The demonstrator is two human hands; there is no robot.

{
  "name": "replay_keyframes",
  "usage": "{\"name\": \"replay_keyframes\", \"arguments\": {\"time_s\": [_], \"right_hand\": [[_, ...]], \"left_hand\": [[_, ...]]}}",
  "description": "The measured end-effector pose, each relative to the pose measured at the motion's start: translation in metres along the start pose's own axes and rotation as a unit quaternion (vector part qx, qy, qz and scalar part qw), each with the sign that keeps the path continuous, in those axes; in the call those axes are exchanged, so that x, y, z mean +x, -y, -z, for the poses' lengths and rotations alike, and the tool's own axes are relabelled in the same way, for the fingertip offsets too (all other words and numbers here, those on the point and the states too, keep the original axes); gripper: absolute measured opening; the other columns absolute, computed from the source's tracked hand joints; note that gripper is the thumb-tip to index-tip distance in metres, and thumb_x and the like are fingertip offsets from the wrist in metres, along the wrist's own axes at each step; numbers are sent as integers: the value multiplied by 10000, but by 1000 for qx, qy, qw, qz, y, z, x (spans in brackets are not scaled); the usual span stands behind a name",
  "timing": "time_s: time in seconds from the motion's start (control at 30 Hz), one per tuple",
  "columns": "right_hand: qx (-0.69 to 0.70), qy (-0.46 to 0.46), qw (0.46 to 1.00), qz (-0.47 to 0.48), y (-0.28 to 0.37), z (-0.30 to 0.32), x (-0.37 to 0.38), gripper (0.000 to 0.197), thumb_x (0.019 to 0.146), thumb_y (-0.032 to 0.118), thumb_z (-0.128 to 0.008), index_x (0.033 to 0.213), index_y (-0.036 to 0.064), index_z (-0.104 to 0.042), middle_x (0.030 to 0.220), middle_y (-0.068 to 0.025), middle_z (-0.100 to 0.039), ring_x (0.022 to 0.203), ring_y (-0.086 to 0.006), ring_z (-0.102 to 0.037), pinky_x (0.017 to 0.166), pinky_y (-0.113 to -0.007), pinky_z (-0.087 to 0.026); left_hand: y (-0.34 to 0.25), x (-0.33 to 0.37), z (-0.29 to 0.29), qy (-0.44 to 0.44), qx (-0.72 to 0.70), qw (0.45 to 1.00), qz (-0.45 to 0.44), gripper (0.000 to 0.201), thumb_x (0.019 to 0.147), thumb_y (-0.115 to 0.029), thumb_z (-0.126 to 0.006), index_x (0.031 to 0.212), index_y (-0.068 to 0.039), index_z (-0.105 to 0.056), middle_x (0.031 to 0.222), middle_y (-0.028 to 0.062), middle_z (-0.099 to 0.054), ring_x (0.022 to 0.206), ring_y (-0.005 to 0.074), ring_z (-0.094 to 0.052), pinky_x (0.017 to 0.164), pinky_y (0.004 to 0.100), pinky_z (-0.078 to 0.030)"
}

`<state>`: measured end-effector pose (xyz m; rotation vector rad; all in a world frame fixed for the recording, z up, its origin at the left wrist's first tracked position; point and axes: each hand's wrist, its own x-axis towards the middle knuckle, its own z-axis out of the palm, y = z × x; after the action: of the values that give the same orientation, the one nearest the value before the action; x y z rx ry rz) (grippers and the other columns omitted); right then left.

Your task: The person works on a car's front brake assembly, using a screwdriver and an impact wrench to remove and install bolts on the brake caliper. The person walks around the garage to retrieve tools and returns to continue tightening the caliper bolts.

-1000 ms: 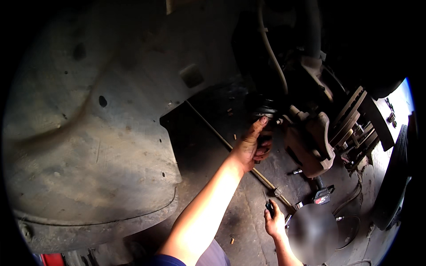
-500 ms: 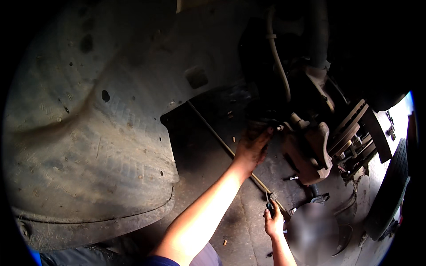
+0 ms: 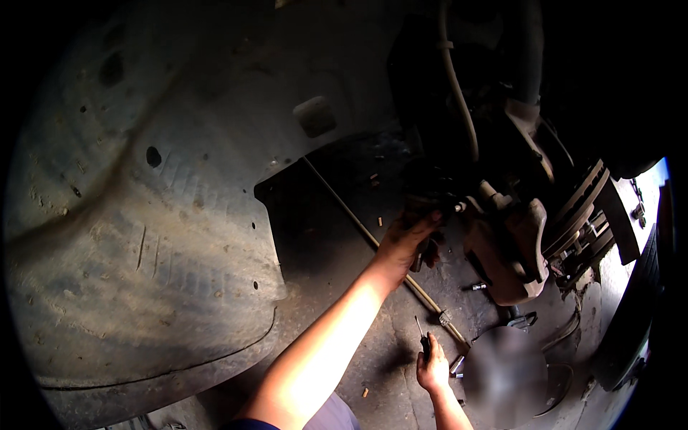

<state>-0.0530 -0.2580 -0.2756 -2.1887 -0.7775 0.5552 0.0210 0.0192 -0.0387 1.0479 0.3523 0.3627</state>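
My left hand [image 3: 407,240] reaches up to the dark parts just left of the rusty brake caliper [image 3: 510,247]. Its fingers curl around a short dark tool handle [image 3: 417,261] that sticks out below the palm. Lower down, near the ground, my right hand [image 3: 432,369] grips a small dark screwdriver [image 3: 421,337] pointing upward. The brake disc [image 3: 582,204] with its wheel studs sits right of the caliper. A pale brake hose [image 3: 459,93] runs down from above toward the caliper.
A dusty grey wheel-arch liner [image 3: 143,215] fills the left half. A long thin rod [image 3: 358,226] lies diagonally on the dirty ground under my left hand. A loose bolt [image 3: 477,287] lies below the caliper. A round blurred object [image 3: 505,373] sits at the lower right.
My left hand has shifted slightly lower and left along the parts beside the caliper. My right hand stays low with the screwdriver. The view has tilted a little.
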Motion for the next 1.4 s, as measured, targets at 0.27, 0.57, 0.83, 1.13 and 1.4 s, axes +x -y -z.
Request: {"name": "replay_keyframes", "arguments": {"time_s": [0.27, 0.57, 0.83, 1.13, 1.4], "right_hand": [[-3, 23, 999, -46, -9, -6, -7, 656, 928, 112, -631, 1542, 57, -406, 1377, -274, -585, 1239, -458, -597, 1047, -503, -500], [37, -21, 998, -42, -6, -8, 7, 627, 941, 118, -639, 1526, 49, -423, 1369, -284, -603, 1261, -452, -597, 1078, -488, -481], [183, -128, 974, -36, 67, 43, 34, 560, 977, 96, -642, 1512, 82, -478, 1280, -225, -674, 1194, -336, -661, 1058, -410, -485], [500, -62, 864, -12, 188, 134, 47, 545, 1045, 118, -594, 1547, 7, -415, 975, -63, -651, 643, -65, -556, 590, -206, -463], [590, -56, 805, 2, 218, 135, 66, 532, 1067, 169, -553, 1566, 56, -405, 932, -78, -630, 513, -27, -398, 457, -212, -344]], "left_hand": [[0, -2, 6, 12, 37, 999, -2, 515, 989, -479, -683, 1276, -59, -599, 956, 110, -688, 665, 176, -673, 506, 273, -498], [1, -5, 10, 33, 0, 999, 5, 551, 983, -572, -627, 1245, -87, -602, 934, 104, -681, 662, 178, -652, 536, 300, -493], [4, -2, 4, 0, -30, 996, 84, 661, 983, -751, -466, 1134, -124, -612, 755, 13, -537, 537, 96, -387, 481, 252, -301], [6, -3, 17, 34, -63, 993, 89, 689, 913, -753, -522, 1120, -102, -615, 740, 15, -521, 539, 93, -366, 471, 249, -270], [17, 6, 26, 87, -112, 987, 78, 679, 912, -757, -501, 1163, -138, -622, 742, 30, -549, 533, 108, -363, 478, 256, -264]]}}
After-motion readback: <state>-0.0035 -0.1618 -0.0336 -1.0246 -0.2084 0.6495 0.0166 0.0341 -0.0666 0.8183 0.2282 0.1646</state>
